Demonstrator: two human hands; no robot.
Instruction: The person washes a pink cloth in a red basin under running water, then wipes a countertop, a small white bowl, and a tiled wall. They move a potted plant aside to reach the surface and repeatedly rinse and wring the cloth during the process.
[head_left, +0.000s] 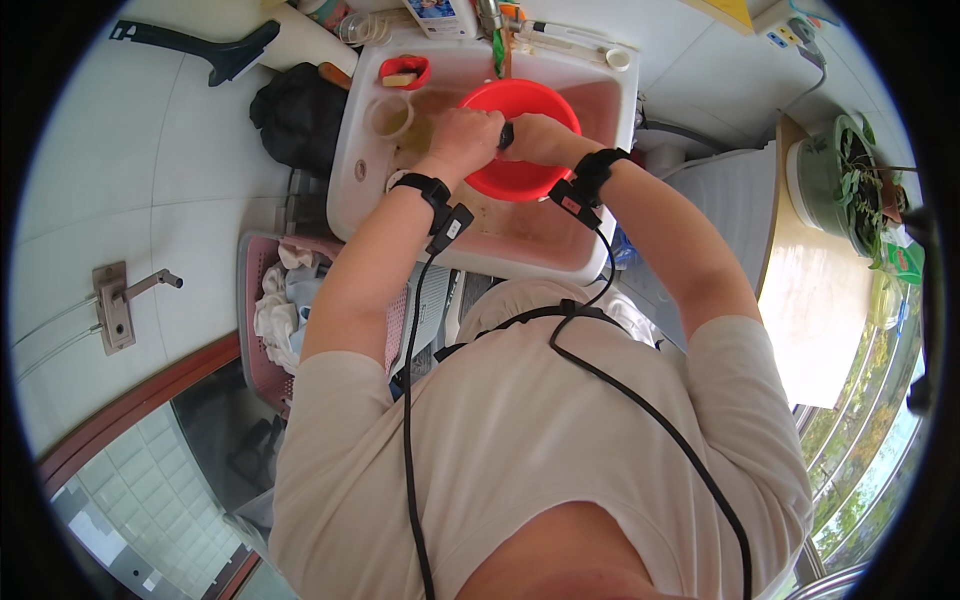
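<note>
Both my hands meet over a red plastic basin (517, 184) that stands in a white sink (346, 196). My left hand (471, 139) is closed on a small dark item (506, 136), perhaps cloth, at the basin's left side. Against the same item, my right hand (538, 139) is closed from the other side, its fingers curled. What the item is cannot be told, as the fingers hide most of it. A clear plastic cup (391, 118) and a red soap dish (415, 66) with a bar of soap (399, 79) are left of the basin, in the sink.
The faucet (491, 19) rises behind the basin, beside a white bottle (444, 19). A black bag (298, 116) hangs left of the sink; below it is a pink laundry basket (259, 375) with clothes. A potted plant (832, 184) stands on the right. Black cables run from both wrists.
</note>
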